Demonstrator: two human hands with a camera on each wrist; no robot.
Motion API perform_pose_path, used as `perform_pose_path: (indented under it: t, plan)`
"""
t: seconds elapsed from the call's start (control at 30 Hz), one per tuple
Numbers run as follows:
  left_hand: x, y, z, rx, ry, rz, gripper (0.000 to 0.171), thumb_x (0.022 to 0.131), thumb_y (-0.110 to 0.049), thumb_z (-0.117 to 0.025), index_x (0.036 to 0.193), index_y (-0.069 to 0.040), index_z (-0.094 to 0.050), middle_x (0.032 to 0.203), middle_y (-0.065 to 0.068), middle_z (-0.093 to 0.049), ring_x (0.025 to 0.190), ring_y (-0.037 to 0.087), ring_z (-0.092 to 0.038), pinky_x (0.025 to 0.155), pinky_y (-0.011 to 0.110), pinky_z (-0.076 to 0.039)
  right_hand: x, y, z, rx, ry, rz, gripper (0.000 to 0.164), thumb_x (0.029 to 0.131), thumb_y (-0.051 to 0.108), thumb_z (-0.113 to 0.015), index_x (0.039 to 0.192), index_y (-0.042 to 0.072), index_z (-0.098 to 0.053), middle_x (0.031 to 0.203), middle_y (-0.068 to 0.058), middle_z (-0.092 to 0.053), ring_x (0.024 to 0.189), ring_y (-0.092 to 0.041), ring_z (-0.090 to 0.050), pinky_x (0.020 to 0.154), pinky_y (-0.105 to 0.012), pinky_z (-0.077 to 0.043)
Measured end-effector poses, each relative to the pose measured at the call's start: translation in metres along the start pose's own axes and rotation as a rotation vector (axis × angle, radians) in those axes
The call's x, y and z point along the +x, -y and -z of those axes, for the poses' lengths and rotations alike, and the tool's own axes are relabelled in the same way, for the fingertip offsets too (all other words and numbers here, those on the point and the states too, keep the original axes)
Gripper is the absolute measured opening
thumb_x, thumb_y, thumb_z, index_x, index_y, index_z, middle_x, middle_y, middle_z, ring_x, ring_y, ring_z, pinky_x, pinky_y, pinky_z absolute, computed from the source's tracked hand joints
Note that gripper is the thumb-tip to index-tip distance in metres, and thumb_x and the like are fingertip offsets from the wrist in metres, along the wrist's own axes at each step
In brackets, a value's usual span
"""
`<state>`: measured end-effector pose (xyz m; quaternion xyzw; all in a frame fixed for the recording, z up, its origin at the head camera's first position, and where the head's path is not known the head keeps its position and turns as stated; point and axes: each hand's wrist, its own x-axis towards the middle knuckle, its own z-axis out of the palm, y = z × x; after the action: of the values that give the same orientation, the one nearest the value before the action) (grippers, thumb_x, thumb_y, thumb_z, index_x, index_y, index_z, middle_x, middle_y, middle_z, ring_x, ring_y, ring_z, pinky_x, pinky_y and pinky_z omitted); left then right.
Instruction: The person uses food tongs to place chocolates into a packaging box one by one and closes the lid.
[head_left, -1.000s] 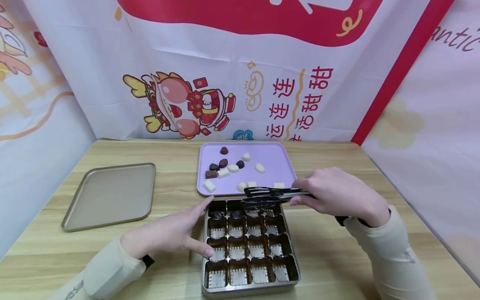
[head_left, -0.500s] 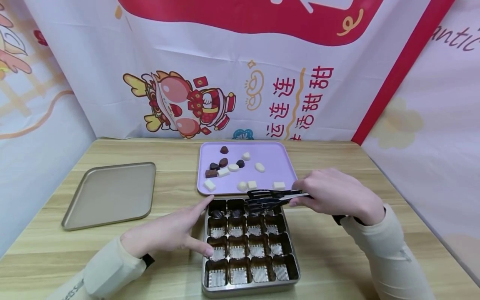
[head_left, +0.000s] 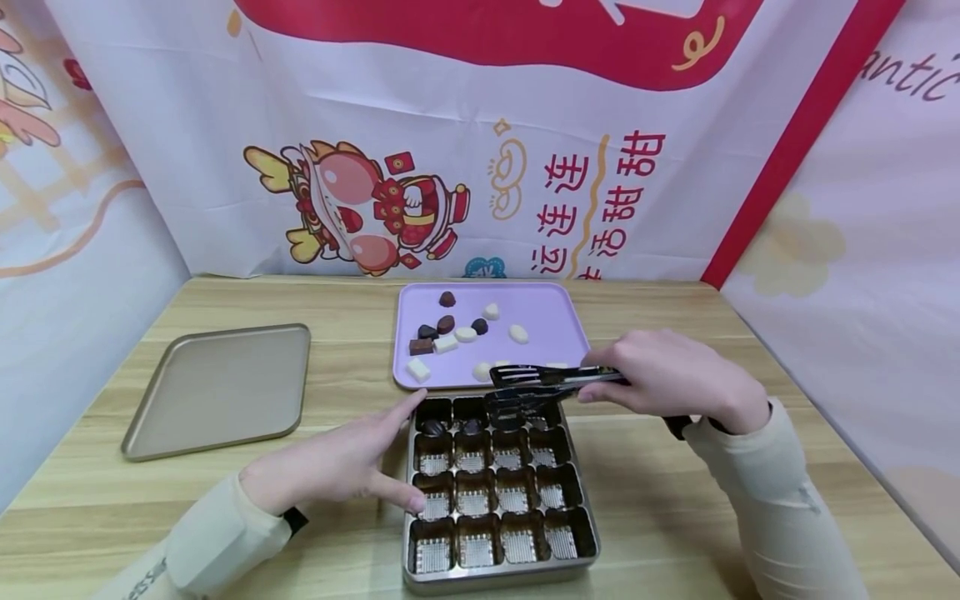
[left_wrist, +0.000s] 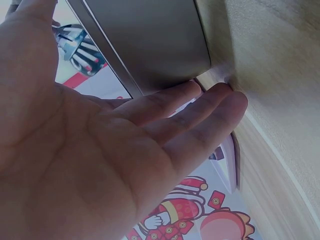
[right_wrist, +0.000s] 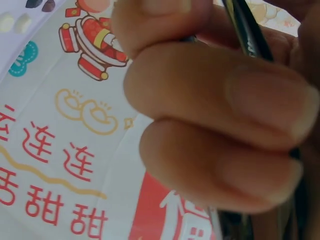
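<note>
My right hand (head_left: 667, 375) grips a pair of black slotted tongs (head_left: 555, 377) over the back row of a metal box (head_left: 502, 579). The tongs' two ends stand apart, with nothing visible between them, and they hide part of the third back compartment. Dark chocolates (head_left: 433, 427) sit in the first two back compartments. My left hand (head_left: 337, 467) rests along the box's left side, thumb over the rim. In the left wrist view its fingers (left_wrist: 200, 135) stretch out nearly straight beside the box wall (left_wrist: 155, 45). In the right wrist view, curled fingers (right_wrist: 215, 95) wrap the tongs' handle.
Behind the box lies a lilac tray (head_left: 555, 312) with several dark and white chocolates (head_left: 466, 334) scattered on it. A bronze-coloured tray (head_left: 225, 387) lies at the left of the wooden table (head_left: 675, 517). A printed cloth (head_left: 420, 83) hangs behind the table.
The tongs' ends have spread wider, the upper one rising and now covering white chocolates at the lilac tray's near edge. My right hand has moved up slightly. The left hand stays in place.
</note>
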<state>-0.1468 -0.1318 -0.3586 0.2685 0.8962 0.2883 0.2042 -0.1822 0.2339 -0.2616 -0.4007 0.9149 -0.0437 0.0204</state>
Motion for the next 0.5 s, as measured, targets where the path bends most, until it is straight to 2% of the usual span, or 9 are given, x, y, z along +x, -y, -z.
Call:
perform_pose_path:
  t: [0.13, 0.27, 0.4, 0.5]
  plan:
    - [0.000, 0.000, 0.000, 0.003, 0.001, 0.002, 0.129, 0.067, -0.060, -0.079, 0.158, -0.014, 0.001, 0.154, 0.025, -0.025, 0.139, 0.040, -0.029, 0.114, 0.054, -0.021, 0.003, -0.009, -0.002, 0.023, -0.032, -0.013, 0.027, 0.096, 0.049, -0.059, 0.092, 0.024, -0.067, 0.064, 0.015, -0.048, 0.055, -0.001, -0.043, 0.054, -0.027, -0.043]
    - [0.000, 0.000, 0.000, 0.000, 0.001, 0.002, 0.130, 0.067, -0.060, -0.079, 0.158, -0.014, 0.001, 0.154, 0.025, -0.025, 0.140, 0.039, -0.028, 0.114, 0.054, -0.021, 0.008, -0.019, -0.006, 0.017, -0.086, -0.047, 0.023, 0.095, 0.044, -0.064, 0.092, 0.021, -0.068, 0.067, 0.014, -0.052, 0.057, -0.003, -0.046, 0.055, -0.029, -0.044]
    - [0.001, 0.000, 0.000, -0.002, -0.003, 0.000, 0.130, 0.067, -0.060, -0.079, 0.159, -0.015, 0.000, 0.154, 0.025, -0.026, 0.140, 0.040, -0.029, 0.114, 0.054, -0.021, 0.016, -0.030, -0.011, -0.034, -0.152, -0.107, 0.028, 0.096, 0.042, -0.064, 0.097, 0.016, -0.070, 0.065, 0.011, -0.052, 0.057, -0.007, -0.048, 0.056, -0.034, -0.047]
    - [0.001, 0.001, -0.001, -0.004, -0.004, -0.004, 0.130, 0.067, -0.060, -0.079, 0.159, -0.014, 0.000, 0.154, 0.026, -0.026, 0.139, 0.040, -0.029, 0.114, 0.054, -0.020, 0.024, -0.038, -0.016, -0.092, -0.190, -0.173, 0.031, 0.096, 0.042, -0.063, 0.092, 0.012, -0.067, 0.060, 0.007, -0.048, 0.055, -0.011, -0.048, 0.052, -0.038, -0.045]
